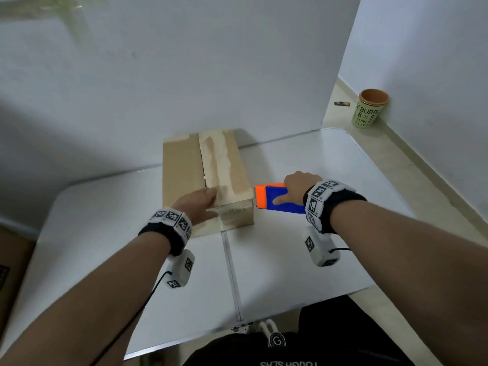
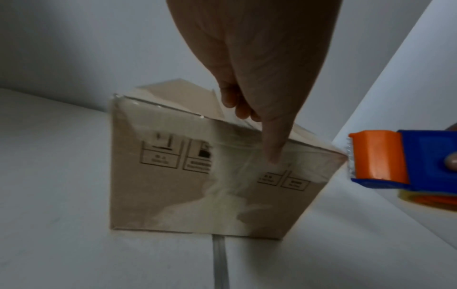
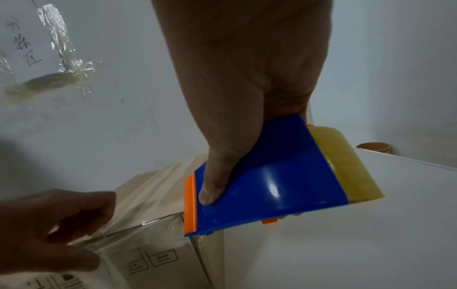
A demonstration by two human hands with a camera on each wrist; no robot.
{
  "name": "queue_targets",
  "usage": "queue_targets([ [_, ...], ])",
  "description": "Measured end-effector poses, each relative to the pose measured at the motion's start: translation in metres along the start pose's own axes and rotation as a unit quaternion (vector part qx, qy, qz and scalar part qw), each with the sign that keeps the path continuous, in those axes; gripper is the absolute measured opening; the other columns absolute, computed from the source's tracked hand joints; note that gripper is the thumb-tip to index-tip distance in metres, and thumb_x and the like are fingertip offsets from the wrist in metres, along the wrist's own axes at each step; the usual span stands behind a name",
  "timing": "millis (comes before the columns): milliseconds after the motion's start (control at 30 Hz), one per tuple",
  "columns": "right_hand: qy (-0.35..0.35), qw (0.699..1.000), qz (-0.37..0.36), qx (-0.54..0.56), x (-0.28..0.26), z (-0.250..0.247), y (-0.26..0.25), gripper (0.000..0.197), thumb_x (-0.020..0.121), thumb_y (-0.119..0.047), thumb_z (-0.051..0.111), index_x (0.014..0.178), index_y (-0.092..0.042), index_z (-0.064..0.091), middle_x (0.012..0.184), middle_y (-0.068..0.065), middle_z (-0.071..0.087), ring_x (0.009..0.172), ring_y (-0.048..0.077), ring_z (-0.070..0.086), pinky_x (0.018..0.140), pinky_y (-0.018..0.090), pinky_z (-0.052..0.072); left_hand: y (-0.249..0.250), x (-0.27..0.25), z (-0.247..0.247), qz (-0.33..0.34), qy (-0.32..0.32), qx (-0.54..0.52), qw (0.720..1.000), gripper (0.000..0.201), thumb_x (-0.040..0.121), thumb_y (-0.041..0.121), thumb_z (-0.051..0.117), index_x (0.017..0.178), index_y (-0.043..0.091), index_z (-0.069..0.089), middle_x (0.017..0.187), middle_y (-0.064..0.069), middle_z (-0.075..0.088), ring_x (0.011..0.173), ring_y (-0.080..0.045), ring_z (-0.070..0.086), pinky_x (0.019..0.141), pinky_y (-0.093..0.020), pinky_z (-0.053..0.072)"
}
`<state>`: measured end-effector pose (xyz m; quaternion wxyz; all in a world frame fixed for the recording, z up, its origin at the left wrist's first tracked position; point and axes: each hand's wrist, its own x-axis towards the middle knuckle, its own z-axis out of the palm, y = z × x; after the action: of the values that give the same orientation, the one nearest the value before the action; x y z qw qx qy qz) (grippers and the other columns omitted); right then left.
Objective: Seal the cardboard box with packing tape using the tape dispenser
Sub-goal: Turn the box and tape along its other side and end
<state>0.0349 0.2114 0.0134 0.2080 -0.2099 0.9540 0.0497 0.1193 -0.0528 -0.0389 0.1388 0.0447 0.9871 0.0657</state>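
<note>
A brown cardboard box [image 1: 184, 170] stands on the white table, its top flaps closed and clear tape running over the right flap and down the near face [image 2: 222, 187]. My left hand [image 1: 208, 204] rests on the box's near top edge, fingers on top and thumb [image 2: 272, 144] pressing the tape on the front face. My right hand [image 1: 290, 191] grips the blue and orange tape dispenser [image 1: 274, 199], thumb on its blue side [image 3: 212, 187]. Its orange cutter end [image 2: 371, 158] sits at the box's near right corner. The yellowish tape roll [image 3: 351, 166] shows behind the blue body.
The folding table [image 1: 290, 260] has a centre seam [image 1: 232, 273] running toward me. A white wall panel stands right behind the box, with old tape stuck on it [image 3: 61, 78]. A green cup [image 1: 369, 109] stands on the floor at the right. Another carton [image 1: 10, 273] sits low left.
</note>
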Motion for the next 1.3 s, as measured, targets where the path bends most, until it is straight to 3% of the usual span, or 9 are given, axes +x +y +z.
queue_targets([
  [133,-0.003,1.0,0.007,0.007,0.0,0.003,0.001,0.049,0.082,-0.062,0.057,0.084,-0.013,0.05,0.066,-0.002,0.044,0.073,0.023,0.054,0.065,0.031,0.041,0.012,0.014,0.004,0.007,-0.013,-0.02,1.0,0.023,0.089,0.027,0.059,0.085,0.017,0.039,0.081,0.003,0.045,0.077,-0.019,0.048,0.068,-0.027,0.034],
  [367,-0.012,1.0,0.009,0.025,0.001,0.009,0.002,0.049,0.083,-0.062,0.056,0.087,-0.013,0.049,0.088,0.004,0.054,0.077,0.024,0.054,0.068,0.031,0.043,0.01,0.024,-0.002,0.033,-0.06,0.004,0.998,0.023,0.092,0.024,0.055,0.081,0.015,0.038,0.075,0.001,0.045,0.074,-0.019,0.045,0.066,-0.028,0.033],
  [500,-0.023,1.0,-0.007,0.014,-0.001,0.005,-0.004,0.049,0.083,-0.062,0.056,0.087,-0.013,0.049,0.083,0.003,0.053,0.077,0.024,0.054,0.068,0.031,0.043,-0.004,0.017,0.0,0.04,-0.066,0.003,0.997,0.035,0.09,0.025,0.059,0.069,0.023,0.031,0.076,0.001,0.047,0.072,-0.019,0.045,0.065,-0.027,0.033],
  [667,-0.05,0.998,-0.029,0.039,0.003,0.014,-0.024,0.053,0.081,-0.064,0.057,0.086,-0.012,0.05,0.067,-0.001,0.044,0.075,0.024,0.054,0.067,0.032,0.044,-0.026,0.003,-0.006,0.016,-0.082,0.045,0.995,0.029,0.087,0.027,0.061,0.074,0.019,0.036,0.078,0.001,0.05,0.075,-0.019,0.048,0.065,-0.027,0.034],
  [800,-0.049,0.997,-0.029,0.043,0.003,0.016,-0.025,0.052,0.083,-0.063,0.056,0.084,-0.012,0.048,0.066,-0.001,0.043,0.075,0.024,0.054,0.067,0.032,0.043,-0.001,0.009,-0.008,0.035,-0.059,0.082,0.994,0.028,0.087,0.039,0.06,0.088,0.017,0.042,0.091,0.0,0.05,0.079,-0.019,0.048,0.068,-0.03,0.037],
  [933,-0.048,0.998,-0.027,0.04,0.003,0.014,-0.026,0.052,0.082,-0.063,0.057,0.065,-0.017,0.039,0.066,-0.002,0.043,0.075,0.024,0.054,0.067,0.032,0.044,0.029,0.027,0.001,0.069,-0.017,0.05,0.996,0.031,0.086,0.032,0.061,0.105,0.013,0.046,0.108,-0.006,0.053,0.092,-0.026,0.057,0.069,-0.034,0.041],
  [1133,-0.048,0.997,-0.032,0.047,0.002,0.018,-0.023,0.052,0.083,-0.061,0.057,0.063,-0.018,0.036,0.065,-0.002,0.042,0.075,0.024,0.053,0.066,0.032,0.043,0.028,0.041,0.007,0.072,-0.044,-0.009,0.996,0.028,0.082,0.017,0.064,0.089,0.019,0.038,0.093,-0.002,0.051,0.079,-0.02,0.05,0.07,-0.029,0.037],
  [1300,-0.034,0.998,-0.035,0.044,0.0,0.019,-0.018,0.05,0.082,-0.062,0.056,0.075,-0.014,0.046,0.065,-0.002,0.043,0.073,0.023,0.053,0.066,0.031,0.043,0.028,0.041,0.008,0.064,-0.048,-0.01,0.997,0.03,0.082,0.02,0.065,0.091,0.018,0.037,0.092,-0.001,0.049,0.079,-0.02,0.049,0.07,-0.03,0.039],
])
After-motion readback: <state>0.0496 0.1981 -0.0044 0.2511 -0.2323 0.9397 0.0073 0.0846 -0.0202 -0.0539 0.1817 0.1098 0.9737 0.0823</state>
